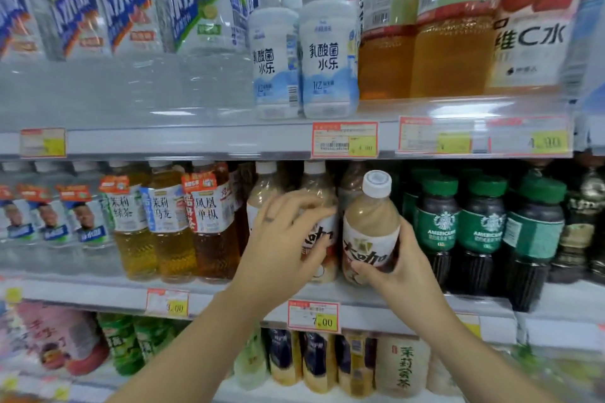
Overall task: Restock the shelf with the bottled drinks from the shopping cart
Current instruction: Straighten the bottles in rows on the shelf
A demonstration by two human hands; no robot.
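My right hand [397, 267] grips a beige milk-coffee bottle [371, 226] with a white cap, held tilted at the front of the middle shelf [98, 291]. Its base is at the shelf's front edge. My left hand [284, 239] wraps its fingers round the neighbouring milk-coffee bottle [322, 235], which stands upright just to the left. Another like bottle [263, 190] stands further left, partly hidden by my left hand. The shopping cart is out of view.
Green-capped black coffee bottles [481, 232] stand close on the right, amber tea bottles [170, 222] on the left. The upper shelf [196, 139] holds water bottles and white yoghurt drinks [327, 56]. Price tags [314, 316] line the rails. The bottom shelf holds more drinks.
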